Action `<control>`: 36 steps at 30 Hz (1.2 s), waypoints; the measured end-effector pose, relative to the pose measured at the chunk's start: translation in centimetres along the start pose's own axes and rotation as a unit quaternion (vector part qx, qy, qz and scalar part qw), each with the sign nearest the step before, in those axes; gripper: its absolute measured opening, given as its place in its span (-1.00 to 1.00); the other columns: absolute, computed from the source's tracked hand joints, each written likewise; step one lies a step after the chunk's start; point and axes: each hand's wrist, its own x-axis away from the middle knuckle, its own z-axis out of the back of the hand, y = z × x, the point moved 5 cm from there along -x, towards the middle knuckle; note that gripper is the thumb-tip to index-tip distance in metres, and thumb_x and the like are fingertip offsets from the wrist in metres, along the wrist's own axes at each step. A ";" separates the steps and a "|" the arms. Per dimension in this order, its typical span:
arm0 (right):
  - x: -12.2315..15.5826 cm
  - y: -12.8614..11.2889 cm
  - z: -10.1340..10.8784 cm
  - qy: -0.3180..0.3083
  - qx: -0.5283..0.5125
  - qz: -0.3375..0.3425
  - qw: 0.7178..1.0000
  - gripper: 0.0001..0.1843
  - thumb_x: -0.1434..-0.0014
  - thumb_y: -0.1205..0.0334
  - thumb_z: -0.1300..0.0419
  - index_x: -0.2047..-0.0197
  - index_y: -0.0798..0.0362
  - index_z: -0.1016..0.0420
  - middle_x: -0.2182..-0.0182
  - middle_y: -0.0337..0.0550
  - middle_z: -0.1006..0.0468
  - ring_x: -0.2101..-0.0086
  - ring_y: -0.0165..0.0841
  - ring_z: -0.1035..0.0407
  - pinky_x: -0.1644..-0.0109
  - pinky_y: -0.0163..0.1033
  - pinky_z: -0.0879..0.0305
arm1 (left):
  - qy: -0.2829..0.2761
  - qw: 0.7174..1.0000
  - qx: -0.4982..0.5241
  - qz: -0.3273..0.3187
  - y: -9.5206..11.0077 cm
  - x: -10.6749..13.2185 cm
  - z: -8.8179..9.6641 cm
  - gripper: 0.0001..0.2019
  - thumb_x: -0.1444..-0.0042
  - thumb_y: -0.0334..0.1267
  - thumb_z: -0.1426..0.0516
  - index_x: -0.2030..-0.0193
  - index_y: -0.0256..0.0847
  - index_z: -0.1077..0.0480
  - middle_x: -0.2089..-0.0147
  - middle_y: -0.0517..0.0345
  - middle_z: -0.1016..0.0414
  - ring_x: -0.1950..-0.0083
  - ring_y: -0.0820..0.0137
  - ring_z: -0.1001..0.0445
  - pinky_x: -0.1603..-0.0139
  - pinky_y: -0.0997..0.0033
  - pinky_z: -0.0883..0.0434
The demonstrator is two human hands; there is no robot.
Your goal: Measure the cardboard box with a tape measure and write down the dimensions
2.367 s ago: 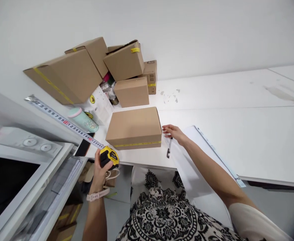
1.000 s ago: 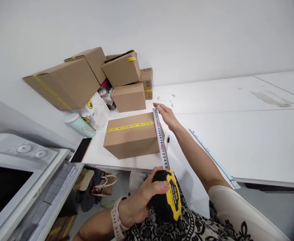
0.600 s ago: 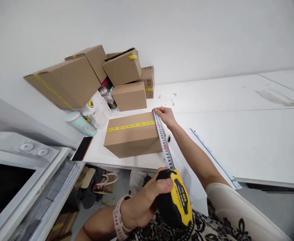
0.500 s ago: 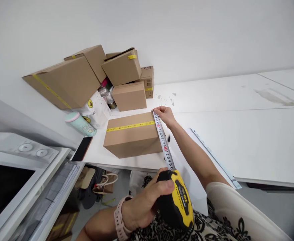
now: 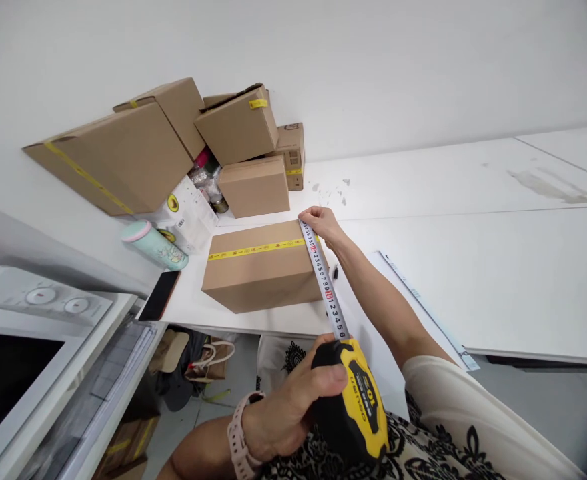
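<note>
A yellow and black tape measure point(image 5: 356, 400) is gripped in my left hand point(image 5: 293, 400), close to my body, with the thumb over its case. Its silver blade point(image 5: 322, 280) runs out over the right end of a closed cardboard box point(image 5: 258, 263), which has yellow printed tape along its top. At the far corner of that box, my right hand point(image 5: 322, 223) pinches the blade's end between thumb and fingers. The blade slants down toward me past the box's near edge.
Several cardboard boxes point(image 5: 123, 157) are stacked by the wall. A mint tumbler point(image 5: 156, 245) and a dark phone point(image 5: 161, 295) lie at the table's left. Near my right forearm is a pale blue strip point(image 5: 426, 310). A white appliance point(image 5: 38, 300) stands at lower left.
The view has shifted slightly, so the boxes sit a little further left and higher. Both hands keep their hold on the tape measure, and its blade stays extended across the box.
</note>
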 end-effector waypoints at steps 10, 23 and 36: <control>0.2 0.1 0.4 0.003 -0.011 0.010 1.000 -0.84 0.01 0.21 -0.29 0.54 0.04 -0.41 0.58 -0.33 -0.37 0.50 -0.46 -0.20 0.36 -0.27 -0.17 | 0.002 1.000 0.029 -0.013 -0.2 0.7 0.2 -0.40 0.01 0.01 -0.41 -0.11 -0.13 -0.34 0.11 0.06 -0.57 0.00 0.12 -0.59 -0.07 0.12 -0.42; 0.4 -0.5 1.4 0.017 -0.031 0.047 0.998 -0.80 -0.01 0.12 -0.37 0.47 0.04 -0.50 0.48 -0.22 -0.53 0.40 -0.37 -0.37 0.23 -0.19 -0.34 | -0.002 1.000 -0.007 -0.009 0.0 0.9 1.1 -0.32 0.08 -0.08 -0.44 -0.20 -0.14 -0.40 0.07 0.04 -0.55 0.04 0.21 -0.55 -0.03 0.22 -0.42; 15.9 -7.0 6.7 0.101 0.082 0.242 0.962 -0.75 -0.25 -0.04 -0.32 0.14 -0.10 -0.70 0.20 -0.10 -0.68 0.13 -0.15 -0.56 0.05 0.03 -0.52 | -0.032 0.969 -0.245 -0.007 2.3 -0.3 0.5 0.29 0.19 -0.14 -0.51 -0.57 -0.02 0.19 -0.18 -0.11 -0.37 -0.09 0.08 -0.43 -0.09 0.07 -0.36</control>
